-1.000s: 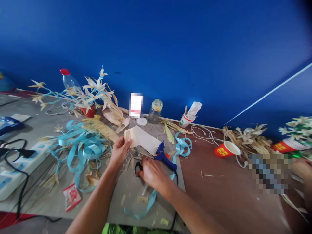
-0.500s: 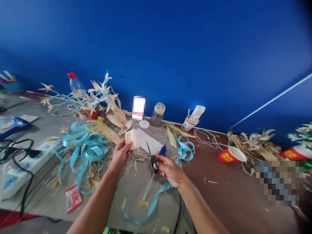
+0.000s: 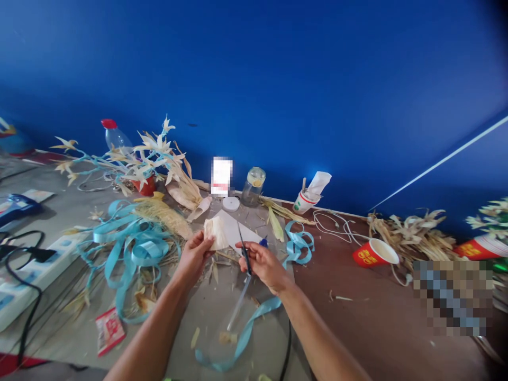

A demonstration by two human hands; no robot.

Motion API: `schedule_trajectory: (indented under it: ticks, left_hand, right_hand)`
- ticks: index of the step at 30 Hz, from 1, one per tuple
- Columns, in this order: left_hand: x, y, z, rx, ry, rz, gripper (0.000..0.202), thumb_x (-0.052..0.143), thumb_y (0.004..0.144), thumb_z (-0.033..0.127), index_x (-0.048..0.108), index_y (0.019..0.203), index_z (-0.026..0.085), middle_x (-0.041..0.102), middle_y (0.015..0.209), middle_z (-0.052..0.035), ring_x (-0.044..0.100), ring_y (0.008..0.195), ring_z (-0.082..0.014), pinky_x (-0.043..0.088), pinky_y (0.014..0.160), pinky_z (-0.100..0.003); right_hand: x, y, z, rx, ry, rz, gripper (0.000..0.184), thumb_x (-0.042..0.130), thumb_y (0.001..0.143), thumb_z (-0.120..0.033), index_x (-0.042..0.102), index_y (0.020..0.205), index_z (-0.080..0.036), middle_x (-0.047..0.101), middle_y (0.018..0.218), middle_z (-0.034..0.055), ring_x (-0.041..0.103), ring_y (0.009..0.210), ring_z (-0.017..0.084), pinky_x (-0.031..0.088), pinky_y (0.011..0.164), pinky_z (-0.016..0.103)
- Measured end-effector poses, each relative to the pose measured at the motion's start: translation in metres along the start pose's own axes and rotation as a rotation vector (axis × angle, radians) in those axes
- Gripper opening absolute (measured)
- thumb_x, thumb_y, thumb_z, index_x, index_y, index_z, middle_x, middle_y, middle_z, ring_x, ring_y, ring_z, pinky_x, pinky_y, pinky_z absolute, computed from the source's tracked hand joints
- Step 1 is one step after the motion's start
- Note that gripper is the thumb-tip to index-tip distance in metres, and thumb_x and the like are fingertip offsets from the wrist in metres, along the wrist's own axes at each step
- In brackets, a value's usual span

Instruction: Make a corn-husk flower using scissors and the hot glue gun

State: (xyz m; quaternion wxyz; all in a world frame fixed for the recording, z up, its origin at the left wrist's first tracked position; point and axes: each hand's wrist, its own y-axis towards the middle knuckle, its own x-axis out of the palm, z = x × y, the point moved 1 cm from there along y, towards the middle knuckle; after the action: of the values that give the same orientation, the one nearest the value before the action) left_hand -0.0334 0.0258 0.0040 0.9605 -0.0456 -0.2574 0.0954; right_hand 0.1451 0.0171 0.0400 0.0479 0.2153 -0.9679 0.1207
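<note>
Between the fingertips of my left hand (image 3: 197,255) is a pale piece of corn husk (image 3: 215,234), held up over the table. My right hand (image 3: 265,266) grips black-handled scissors (image 3: 245,256), their narrow blades pointing up and away from me. The blades are apart from the husk, a little to its right. Behind the husk lies a sheet of white paper (image 3: 237,226). A clear glue stick (image 3: 238,305) shows below the right hand, and part of a blue tool (image 3: 263,242) peeks out above it.
Blue ribbon (image 3: 146,246) is heaped on the left beside a white power strip (image 3: 43,275). Husk flowers (image 3: 153,151), a glass jar (image 3: 253,188) and a white cup (image 3: 305,201) stand near the wall. At right are a red paper cup (image 3: 375,253) and dried husks (image 3: 413,233).
The scissors have turned more upright and shifted slightly left with my right hand. The husk piece has tilted in my left fingers. The whole view has shifted a little.
</note>
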Motion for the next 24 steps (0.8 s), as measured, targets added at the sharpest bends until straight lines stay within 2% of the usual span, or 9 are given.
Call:
schedule_trajectory:
  ticks: [3, 7, 12, 18, 24]
  left_hand:
    - [0.003, -0.001, 0.000, -0.034, 0.000, -0.039, 0.024, 0.073, 0.061, 0.030, 0.061, 0.073, 0.013, 0.053, 0.063, 0.0025, 0.035, 0.046, -0.0033, 0.026, 0.041, -0.016]
    - [0.004, -0.001, 0.000, -0.048, -0.014, -0.055, 0.022, 0.072, 0.063, 0.029, 0.062, 0.073, 0.012, 0.052, 0.062, 0.0024, 0.034, 0.045, -0.0025, 0.024, 0.040, -0.015]
    - [0.004, -0.001, -0.004, -0.068, -0.027, -0.050, 0.022, 0.072, 0.063, 0.029, 0.062, 0.076, 0.013, 0.055, 0.064, 0.0015, 0.041, 0.048, -0.0038, 0.028, 0.043, -0.015]
    - [0.005, -0.001, -0.008, -0.071, 0.016, -0.043, 0.024, 0.073, 0.062, 0.029, 0.064, 0.078, 0.014, 0.058, 0.063, 0.0020, 0.044, 0.048, -0.0046, 0.031, 0.043, -0.016]
    - [0.005, -0.002, -0.009, -0.088, 0.043, -0.049, 0.026, 0.072, 0.064, 0.030, 0.063, 0.083, 0.014, 0.062, 0.069, 0.0005, 0.053, 0.055, -0.0079, 0.042, 0.053, -0.019]
  right_hand:
    - [0.005, 0.006, 0.003, -0.053, -0.062, 0.023, 0.037, 0.067, 0.068, -0.032, 0.057, 0.099, -0.015, 0.054, 0.064, -0.0031, 0.047, 0.058, 0.008, 0.037, 0.056, 0.022]
    - [0.011, 0.008, 0.011, -0.083, -0.144, -0.012, 0.032, 0.062, 0.072, -0.030, 0.058, 0.100, -0.016, 0.055, 0.068, -0.0023, 0.050, 0.063, 0.010, 0.039, 0.060, 0.021]
    - [0.015, 0.009, 0.019, -0.141, -0.255, -0.012, 0.033, 0.060, 0.075, -0.031, 0.058, 0.104, -0.016, 0.057, 0.074, -0.0008, 0.050, 0.065, 0.010, 0.040, 0.061, 0.021]
    - [0.015, 0.009, 0.019, -0.168, -0.219, -0.036, 0.034, 0.060, 0.075, -0.029, 0.058, 0.107, -0.015, 0.059, 0.077, 0.0000, 0.052, 0.068, 0.011, 0.041, 0.064, 0.022]
    - [0.014, 0.008, 0.023, -0.166, -0.175, -0.049, 0.033, 0.062, 0.074, -0.029, 0.059, 0.104, -0.015, 0.060, 0.077, 0.0002, 0.052, 0.070, 0.011, 0.042, 0.065, 0.022]
